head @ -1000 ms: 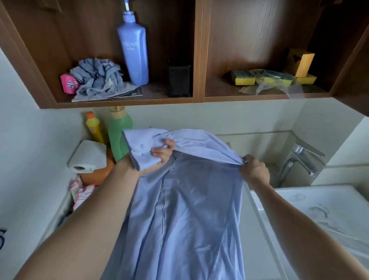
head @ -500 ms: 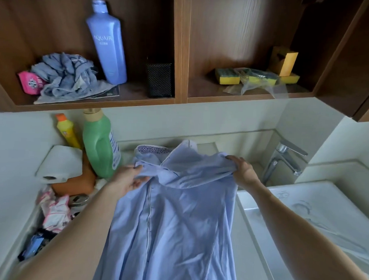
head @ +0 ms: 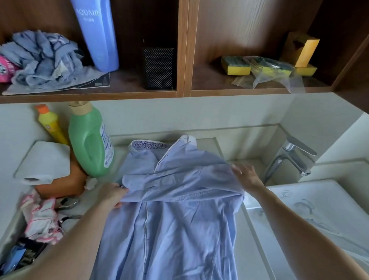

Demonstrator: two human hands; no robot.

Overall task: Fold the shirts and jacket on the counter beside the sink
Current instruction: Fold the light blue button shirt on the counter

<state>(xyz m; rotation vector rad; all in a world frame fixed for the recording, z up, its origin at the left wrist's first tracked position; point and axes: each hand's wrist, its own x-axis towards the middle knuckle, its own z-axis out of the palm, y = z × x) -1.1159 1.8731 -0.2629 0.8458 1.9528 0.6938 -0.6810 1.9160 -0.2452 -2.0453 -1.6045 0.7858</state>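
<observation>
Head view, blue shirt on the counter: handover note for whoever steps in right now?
Left hand: grips the shirt's left edge, at the end of the folded-over sleeve.
Right hand: fingers spread, resting on the right shoulder.
Shirt: front up on the counter left of the sink, collar toward the wall.
Done: shirt laid out, one sleeve folded across the chest.
Left: the rest of this shirt's folds. The other shirts and the jacket are not in view.
</observation>
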